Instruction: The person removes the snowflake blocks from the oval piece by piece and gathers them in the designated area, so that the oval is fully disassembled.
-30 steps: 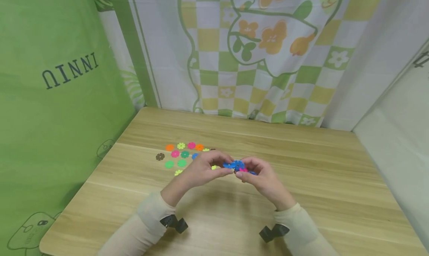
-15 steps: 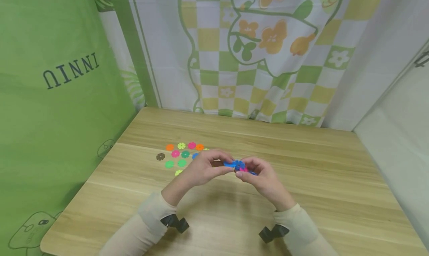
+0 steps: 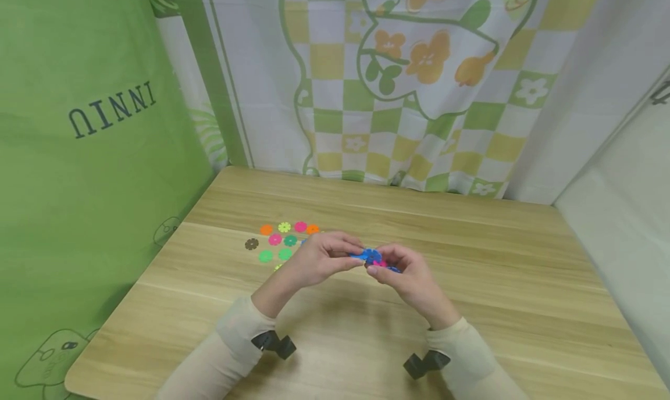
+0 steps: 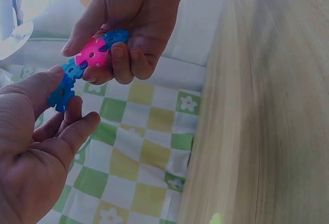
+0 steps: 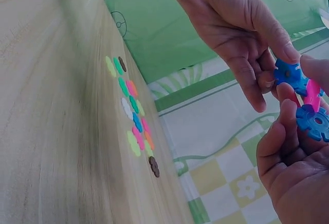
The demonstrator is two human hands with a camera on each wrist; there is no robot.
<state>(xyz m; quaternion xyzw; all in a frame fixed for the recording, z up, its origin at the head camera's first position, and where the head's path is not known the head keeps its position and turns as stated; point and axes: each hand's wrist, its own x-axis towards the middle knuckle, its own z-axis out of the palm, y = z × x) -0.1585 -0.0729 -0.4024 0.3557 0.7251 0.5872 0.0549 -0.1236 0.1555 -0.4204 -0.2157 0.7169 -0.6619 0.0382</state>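
Note:
Above the wooden table, my left hand [image 3: 319, 260] pinches a blue notched snowflake disc [image 4: 60, 96] between thumb and fingers. My right hand [image 3: 410, 281] holds a short chain of similar discs. In the left wrist view, the chain has a blue disc [image 4: 75, 70] nearest the left hand, then a pink disc [image 4: 92, 54], then another blue disc [image 4: 116, 37] towards the right palm. The left hand's disc meets the chain's near blue disc edge to edge; how deep their slots sit together cannot be seen. Fingers hide part of the chain.
Several loose snowflake discs lie flat on the table left of the hands, among them an orange one [image 3: 266, 229], a brown one [image 3: 252, 244] and a green one [image 3: 266, 256]. Curtains hang behind the table [image 3: 497, 284] and at its left.
The left hand's blue disc has turned from lying flatter to more edge-on in the head view, with that hand slightly nearer the chain. The right hand stays almost still.

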